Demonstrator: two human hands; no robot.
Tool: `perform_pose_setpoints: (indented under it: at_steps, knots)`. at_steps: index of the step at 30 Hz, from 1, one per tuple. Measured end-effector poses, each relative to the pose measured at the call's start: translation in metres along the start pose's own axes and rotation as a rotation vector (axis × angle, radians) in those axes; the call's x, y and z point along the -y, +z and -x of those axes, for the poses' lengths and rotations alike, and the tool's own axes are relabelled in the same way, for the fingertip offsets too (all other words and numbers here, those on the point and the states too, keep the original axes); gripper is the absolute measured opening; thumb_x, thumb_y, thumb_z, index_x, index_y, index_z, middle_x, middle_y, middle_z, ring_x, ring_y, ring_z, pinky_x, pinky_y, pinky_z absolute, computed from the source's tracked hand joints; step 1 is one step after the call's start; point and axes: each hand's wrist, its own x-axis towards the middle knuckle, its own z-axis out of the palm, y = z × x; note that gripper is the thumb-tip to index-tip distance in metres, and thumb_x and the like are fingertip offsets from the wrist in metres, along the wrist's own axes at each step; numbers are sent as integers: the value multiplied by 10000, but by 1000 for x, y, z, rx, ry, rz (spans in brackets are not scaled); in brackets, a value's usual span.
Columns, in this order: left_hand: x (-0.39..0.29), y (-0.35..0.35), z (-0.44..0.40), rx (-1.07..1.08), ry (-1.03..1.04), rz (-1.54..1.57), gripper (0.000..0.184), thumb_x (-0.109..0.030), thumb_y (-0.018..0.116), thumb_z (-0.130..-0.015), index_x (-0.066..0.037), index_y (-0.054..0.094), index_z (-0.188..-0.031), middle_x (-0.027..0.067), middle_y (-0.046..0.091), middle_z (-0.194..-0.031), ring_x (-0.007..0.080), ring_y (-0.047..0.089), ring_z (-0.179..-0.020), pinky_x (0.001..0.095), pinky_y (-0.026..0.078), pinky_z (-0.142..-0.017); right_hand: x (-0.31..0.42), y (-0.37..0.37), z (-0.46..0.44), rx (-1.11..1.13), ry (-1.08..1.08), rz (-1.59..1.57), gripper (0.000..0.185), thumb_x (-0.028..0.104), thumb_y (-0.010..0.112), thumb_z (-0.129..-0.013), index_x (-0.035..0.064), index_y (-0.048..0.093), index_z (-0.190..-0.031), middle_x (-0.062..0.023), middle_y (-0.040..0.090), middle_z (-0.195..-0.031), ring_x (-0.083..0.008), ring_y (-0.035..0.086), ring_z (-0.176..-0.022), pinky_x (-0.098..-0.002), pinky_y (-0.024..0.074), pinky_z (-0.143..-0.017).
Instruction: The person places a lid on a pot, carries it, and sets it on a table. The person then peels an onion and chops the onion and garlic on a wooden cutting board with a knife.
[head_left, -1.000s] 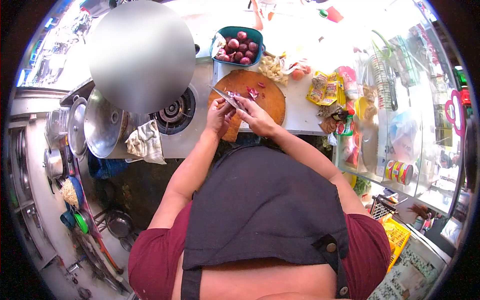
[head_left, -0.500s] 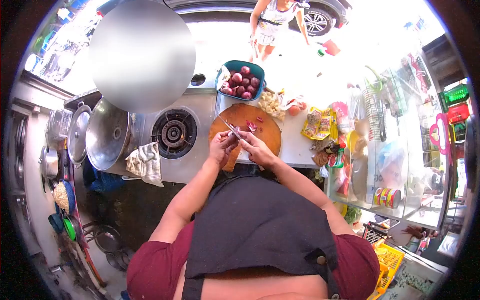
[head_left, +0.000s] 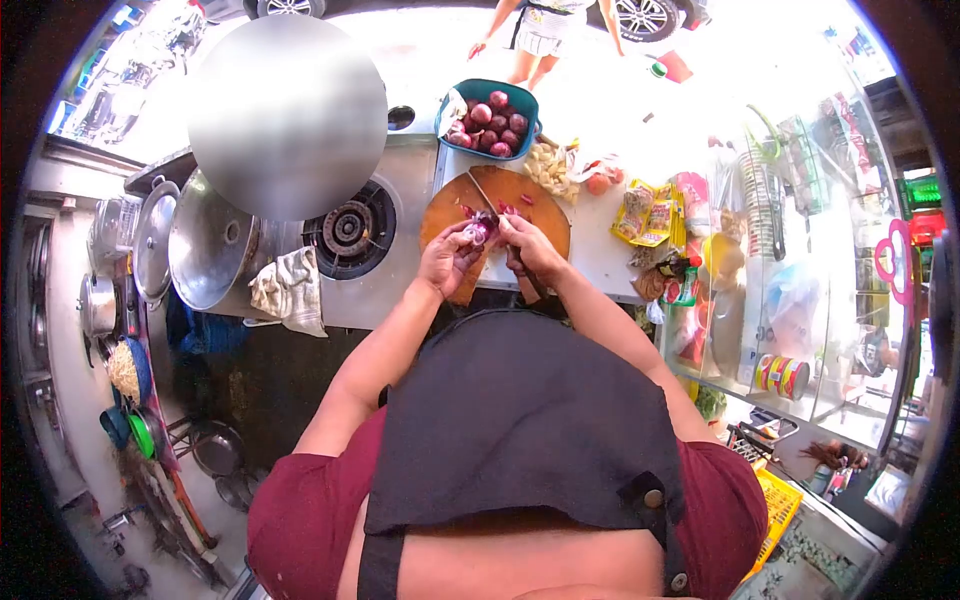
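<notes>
Nearest you is your dark cloth apron (head_left: 520, 400). Beyond it, your left hand (head_left: 452, 260) has its fingers closed round a round, purple-and-white onion (head_left: 480, 231) above the board; your right hand (head_left: 532, 248) is clamped on a knife (head_left: 482, 188), its thin metal blade angled away beside the onion. Both hands hide part of the round wooden board (head_left: 550, 208). To your left lie a crumpled, stained cloth (head_left: 290, 290), a ridged black burner (head_left: 348, 230) and a smooth, dished metal pan (head_left: 205, 245). Right are glossy yellow packets (head_left: 648, 215). Past the board, knobbly pale cloves (head_left: 545, 170) and a teal plastic basin (head_left: 521, 97) of onions bound the space.
</notes>
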Motion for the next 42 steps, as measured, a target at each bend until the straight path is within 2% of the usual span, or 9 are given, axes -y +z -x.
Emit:
perform_pose_setpoints:
  at_steps: [8,14,20,21,28,34,38,40,42]
  knots:
    - [-1,5,-9,20,57,-16,448,-56,716,-979,-27,597,-1410,103,725,-1270,187,715,-1115,317,592,-975,22,9,19,38,44,-12,402,413,495,-1127,91,586,-1350,-1,591,-910,-81,472,-579,-254,382,-506]
    - [-14,-4,-7,122,37,-100,514,-62,748,-981,-36,513,-1438,90,709,-1234,185,717,-1069,312,626,-950,-10,-19,-13,-248,-57,53,411,427,474,-1135,99,587,-1355,-3,579,-892,-80,475,-527,-252,386,-487]
    - [-13,-16,-11,37,103,-111,456,-232,781,-973,-74,554,-1335,94,701,-1241,195,724,-1077,337,630,-930,-10,-25,4,47,-21,-148,330,406,438,-1149,111,583,-1170,2,543,-832,-84,444,-462,-243,393,-452]
    - [-13,-9,-12,33,117,-119,449,-225,781,-977,-70,552,-1332,79,694,-1233,174,716,-1077,339,630,-933,-2,-19,10,69,11,-162,384,373,443,-1150,134,557,-1427,-2,565,-878,-85,461,-503,-241,401,-464]
    - [-21,10,-11,-50,17,92,436,-364,677,-1044,-20,622,-1306,132,730,-1236,259,727,-1104,379,645,-941,11,7,24,78,-28,-54,575,418,495,-1121,151,424,-1626,0,591,-971,-91,482,-585,-240,399,-500]
    - [-33,1,-8,-60,-121,245,413,-384,633,-1072,-17,648,-1260,129,741,-1154,260,741,-991,362,660,-863,-30,-27,-7,-426,-82,462,704,508,483,-1099,-36,442,-1544,-319,598,-1448,-382,696,-1175,-432,529,-997]
    - [-30,-16,-11,-121,-69,270,471,-411,630,-1066,-2,636,-1298,159,738,-1188,258,730,-995,354,648,-862,-16,-25,10,-535,117,194,780,508,586,-1044,-12,351,-1576,-361,599,-1372,-450,653,-1191,-498,508,-1034]
    - [-26,-19,-8,-147,92,-1,440,-340,679,-1051,0,630,-1325,139,726,-1194,256,719,-1040,367,622,-913,-34,-38,4,-780,-7,813,806,444,661,-1005,24,313,-1598,-355,498,-1456,-499,614,-1201,-510,513,-1031]
    - [-22,-24,-5,-153,211,-233,423,-289,691,-1045,1,621,-1346,138,719,-1204,259,712,-1064,369,601,-949,-35,-47,9,-775,28,832,829,423,682,-988,42,292,-1612,-352,439,-1496,-512,570,-1250,-512,497,-1057]
